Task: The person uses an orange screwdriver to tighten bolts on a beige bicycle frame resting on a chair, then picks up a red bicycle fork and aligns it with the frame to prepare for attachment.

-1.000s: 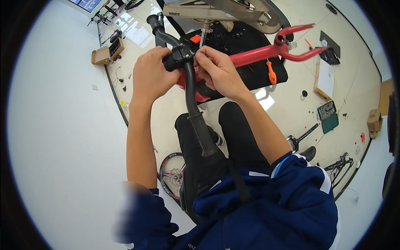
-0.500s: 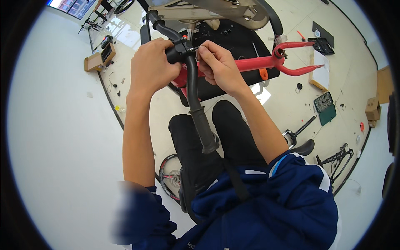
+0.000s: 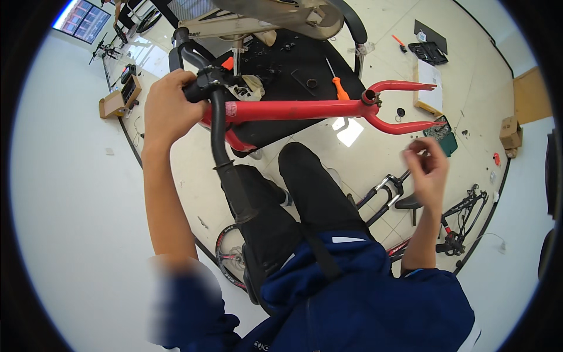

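A black bicycle handlebar [image 3: 218, 126] runs from the upper left down toward my lap, its lower grip [image 3: 239, 199] near my thigh. The black stem [image 3: 208, 82] clamps its middle, and my left hand [image 3: 171, 111] is closed on the stem's left end. From there a red bicycle frame [image 3: 293, 110] stretches right, its two forked arms pointing away from me. Off to the right, apart from the frame, my right hand [image 3: 429, 170] hangs over the floor, with thumb and fingers drawn together. Motion blurs its fingertips, so any small thing between them cannot be made out.
Beyond the frame is a black chair seat [image 3: 275, 126] bearing an orange-handled screwdriver [image 3: 339, 88], a hex key [image 3: 304, 82] and small parts. A beige frame [image 3: 246, 23] rests behind. To the right lie a green case [image 3: 448, 144], a suspension fork [image 3: 390, 188] and a black frame [image 3: 469, 208].
My right hand has left the stem and swung down to the right, over the floor. My left hand stays on the stem. The view has turned right, bringing the screwdriver into plain sight.
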Demonstrator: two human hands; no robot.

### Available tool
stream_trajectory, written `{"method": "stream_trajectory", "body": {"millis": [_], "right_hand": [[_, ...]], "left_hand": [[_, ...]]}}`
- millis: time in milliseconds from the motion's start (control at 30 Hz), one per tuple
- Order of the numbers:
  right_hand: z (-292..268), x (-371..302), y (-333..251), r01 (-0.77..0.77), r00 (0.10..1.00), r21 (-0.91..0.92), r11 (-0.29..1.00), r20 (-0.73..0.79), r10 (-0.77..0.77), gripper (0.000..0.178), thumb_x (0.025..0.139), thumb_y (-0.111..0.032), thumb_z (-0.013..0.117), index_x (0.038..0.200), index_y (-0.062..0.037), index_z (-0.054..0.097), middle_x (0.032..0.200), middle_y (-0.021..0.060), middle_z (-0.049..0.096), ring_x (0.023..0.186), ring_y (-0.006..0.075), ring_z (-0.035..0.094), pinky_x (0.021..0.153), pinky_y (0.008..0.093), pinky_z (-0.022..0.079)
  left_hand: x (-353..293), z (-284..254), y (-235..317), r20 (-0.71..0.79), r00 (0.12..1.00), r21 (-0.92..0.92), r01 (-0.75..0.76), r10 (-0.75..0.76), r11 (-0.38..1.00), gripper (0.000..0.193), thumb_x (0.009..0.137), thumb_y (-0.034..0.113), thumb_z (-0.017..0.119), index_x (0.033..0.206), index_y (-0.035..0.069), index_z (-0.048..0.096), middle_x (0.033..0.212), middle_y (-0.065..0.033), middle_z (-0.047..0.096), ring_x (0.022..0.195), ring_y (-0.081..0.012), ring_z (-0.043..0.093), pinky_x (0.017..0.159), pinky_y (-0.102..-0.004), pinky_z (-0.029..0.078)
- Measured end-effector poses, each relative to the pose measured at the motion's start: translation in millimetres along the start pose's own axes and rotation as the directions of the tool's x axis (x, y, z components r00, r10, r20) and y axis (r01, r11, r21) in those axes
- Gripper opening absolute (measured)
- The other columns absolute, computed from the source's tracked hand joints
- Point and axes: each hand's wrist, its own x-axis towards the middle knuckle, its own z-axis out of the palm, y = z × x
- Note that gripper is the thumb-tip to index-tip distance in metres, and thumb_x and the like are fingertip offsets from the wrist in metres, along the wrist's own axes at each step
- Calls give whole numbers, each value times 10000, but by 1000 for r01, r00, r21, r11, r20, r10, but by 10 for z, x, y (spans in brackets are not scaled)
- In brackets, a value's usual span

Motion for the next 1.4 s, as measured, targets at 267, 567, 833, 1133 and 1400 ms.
{"method": "stream_trajectory", "body": {"millis": [267,567,833,1133,1400], "right_hand": [[-609,400,962,-337,831,383,860,-308,462,330,929,-354,682,1006,-36,632,811,10,611,476,-12,315,400,183,203],[-212,775,966,-163,919,754,636,-119,377,223,970,-312,615,1004,-92,599,868,127,687,395,29,244,363,202,171],[-182,257,890,-191,982,810,555,159,106,270,867,-274,642,938,-107,441,886,112,616,513,59,412,438,186,304],[-217,873,1098,-251,926,423,870,-157,343,319,932,-320,687,1037,-38,582,982,114,708,423,-8,260,374,182,195],[214,754,815,-306,928,432,849,-65,367,298,1006,-330,535,1016,-33,560,864,135,686,394,11,231,357,193,178]], "left_hand": [[-97,-64,-199,0,998,-79,70,-70,994,312,589,164,744,832,-19,672,756,-151,644,678,-299,618,649,-344,474],[-124,-82,-375,-44,999,3,-20,21,1000,382,568,192,726,891,-11,704,801,-143,613,724,-331,608,667,-378,472],[-19,-80,-683,-49,997,-52,-55,52,997,343,584,203,738,831,-25,669,817,-196,626,760,-361,611,697,-392,487],[-64,-77,-590,46,994,-187,-89,99,978,320,607,129,731,850,-58,640,776,-135,543,668,-285,537,625,-355,436],[-44,-150,-613,54,997,-142,-46,54,989,315,615,130,749,887,-17,690,809,-150,591,775,-330,588,705,-389,472]]}}
